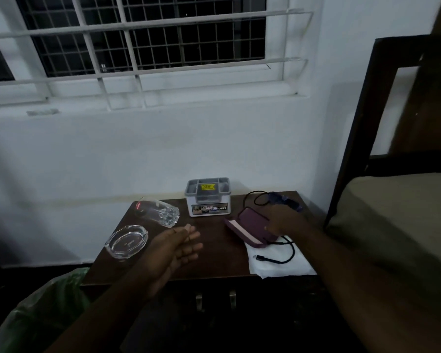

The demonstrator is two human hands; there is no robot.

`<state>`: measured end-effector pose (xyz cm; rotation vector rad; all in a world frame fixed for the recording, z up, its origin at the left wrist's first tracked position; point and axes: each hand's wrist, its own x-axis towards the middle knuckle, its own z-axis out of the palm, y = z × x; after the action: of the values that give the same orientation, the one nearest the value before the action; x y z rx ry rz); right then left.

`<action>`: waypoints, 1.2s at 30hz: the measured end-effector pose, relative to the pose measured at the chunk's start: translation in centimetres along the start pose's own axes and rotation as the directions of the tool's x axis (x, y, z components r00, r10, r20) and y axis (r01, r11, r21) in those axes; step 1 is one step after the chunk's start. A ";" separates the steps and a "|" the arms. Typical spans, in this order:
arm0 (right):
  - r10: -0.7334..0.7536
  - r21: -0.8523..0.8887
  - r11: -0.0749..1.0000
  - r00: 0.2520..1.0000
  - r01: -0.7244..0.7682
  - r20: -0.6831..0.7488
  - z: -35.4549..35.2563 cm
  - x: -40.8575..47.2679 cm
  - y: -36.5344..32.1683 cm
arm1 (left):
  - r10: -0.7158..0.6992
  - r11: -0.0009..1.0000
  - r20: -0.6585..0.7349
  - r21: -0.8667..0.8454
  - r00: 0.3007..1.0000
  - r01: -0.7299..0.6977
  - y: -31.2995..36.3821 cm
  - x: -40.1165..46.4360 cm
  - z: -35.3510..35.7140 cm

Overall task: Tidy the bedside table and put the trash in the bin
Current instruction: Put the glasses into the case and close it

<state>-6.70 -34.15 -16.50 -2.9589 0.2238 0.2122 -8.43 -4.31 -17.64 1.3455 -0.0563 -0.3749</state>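
White wall and a barred window [143, 39] stand behind a dark brown wooden bedside table [214, 253], with a dark-framed bed [392, 220] to its right.

Over the front middle of the table hovers the person's left hand [178, 247], palm turned toward the right, fingers straight and relaxed, holding nothing. Just left of this hand sits an oval clear glass ashtray [127, 241]. Beyond the fingertips lies a clear faceted drinking glass [158, 211], tipped on its side. Farther back and to the hand's right, against the wall, stands a white plastic box with a grey lid [208, 198] and a label on its front.

The right hand [284, 221] rests on a maroon book with pale page edges [250, 229], fingers curled over its far side; the light is too dim to tell whether it grips the book. Beneath the book's near end, and toward the person from that hand, lies a white sheet of tissue paper [278, 263]. A black cable [278, 257] loops across the tissue, and runs behind the hand to a purple plug-like object [284, 200].

Below the left forearm, beside the table, is a bin lined with a green plastic bag [49, 309].
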 end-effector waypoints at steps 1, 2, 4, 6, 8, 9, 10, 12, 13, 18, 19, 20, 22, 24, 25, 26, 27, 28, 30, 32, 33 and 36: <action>-0.001 0.005 1.000 1.000 0.001 -0.003 0.0 -0.1 0.0 | -0.005 1.000 0.006 -0.001 1.000 0.005 -0.1 0.2 0.5; -0.005 0.026 1.000 1.000 0.006 -0.016 -0.2 -0.2 0.0 | -0.008 1.000 0.008 -0.004 1.000 0.008 -0.2 0.5 0.9; -0.060 0.094 0.993 0.993 0.070 -0.106 -0.7 -0.3 0.0 | -0.009 1.000 -0.004 0.000 1.000 0.009 -0.6 1.1 1.5; -0.171 0.178 0.958 0.945 0.226 -0.280 -1.2 -0.7 0.0 | 0.000 1.000 -0.012 0.022 1.000 0.000 -1.0 1.7 2.1; -0.247 0.257 0.891 0.875 0.374 -0.417 -1.4 -1.1 -0.5 | 0.017 0.999 0.010 0.032 1.000 -0.017 -1.3 2.4 2.6; -0.269 0.299 0.853 0.852 0.427 -0.449 -1.4 -1.1 -0.8 | 0.030 0.999 0.040 0.037 0.999 -0.032 -1.4 2.8 2.8; -0.290 0.336 0.815 0.835 0.472 -0.468 -1.2 -0.9 -1.0 | 0.040 0.998 0.078 0.039 0.996 -0.044 -1.6 3.3 3.1; -0.326 0.376 0.762 0.814 0.528 -0.481 -0.8 -0.5 -1.6 | 0.042 0.999 0.112 -0.009 0.993 -0.041 -2.0 4.3 3.5; -0.343 0.380 0.748 0.807 0.544 -0.481 -0.6 -0.3 -1.9 | 0.027 0.998 0.092 -0.060 0.995 -0.022 -2.1 4.7 3.5; -0.415 0.443 0.683 0.808 0.580 -0.418 0.0 1.2 -1.9 | -0.030 0.993 -0.068 -0.115 0.997 0.022 -3.0 6.8 3.1; -0.427 0.464 0.670 0.812 0.580 -0.399 -0.1 1.3 -1.7 | -0.026 0.993 -0.080 -0.118 0.996 0.017 -3.1 7.2 3.0; -0.425 0.447 0.673 0.802 0.589 -0.419 -0.2 1.4 -1.2 | -0.030 0.991 -0.090 -0.130 0.995 0.018 -3.2 7.5 3.0; -0.321 0.294 0.787 0.767 0.543 -0.556 -0.3 2.3 0.6 | -0.055 0.983 -0.110 -0.178 0.992 0.035 -3.4 8.0 2.9; -0.125 0.120 0.955 0.733 0.273 -0.668 0.0 3.4 3.1 | -0.074 0.974 -0.130 -0.221 0.989 0.043 -3.5 8.3 2.7; 0.002 0.108 0.990 0.758 0.090 -0.652 0.3 4.1 4.4 | -0.075 0.971 -0.126 -0.236 0.989 0.044 -3.7 8.5 2.6; 0.120 0.111 0.992 0.797 -0.068 -0.591 0.7 4.6 5.6 | -0.073 0.967 -0.114 -0.252 0.991 0.042 -3.8 8.5 2.4; 0.209 0.113 0.978 0.830 -0.176 -0.518 1.1 5.1 6.6 | -0.068 0.962 -0.100 -0.272 0.993 0.039 -4.0 8.6 2.1; 0.272 0.127 0.962 0.846 -0.241 -0.458 1.4 5.3 7.4 | -0.062 0.954 -0.087 -0.297 0.994 0.033 -4.2 8.6 1.9; 0.345 0.199 0.937 0.858 -0.288 -0.382 1.9 5.4 8.5 | -0.053 0.936 -0.067 -0.351 0.996 0.026 -4.5 8.4 1.4; 0.346 0.233 0.932 0.875 -0.278 -0.339 2.1 5.5 8.9 | -0.044 0.923 -0.051 -0.384 0.998 0.021 -4.7 8.1 1.2; 0.339 0.240 0.933 0.880 -0.269 -0.334 2.1 5.6 9.0 | -0.038 0.921 -0.043 -0.389 0.998 0.018 -4.7 8.1 1.2; 0.331 0.312 0.925 0.866 -0.219 -0.374 1.9 5.7 8.5 | -0.024 0.922 -0.017 -0.386 1.000 0.016 -4.7 7.9 1.3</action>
<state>-2.73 -42.90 -20.54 -2.6585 0.6808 -0.4039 -2.47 -8.65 -23.21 0.9587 0.0482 -0.3671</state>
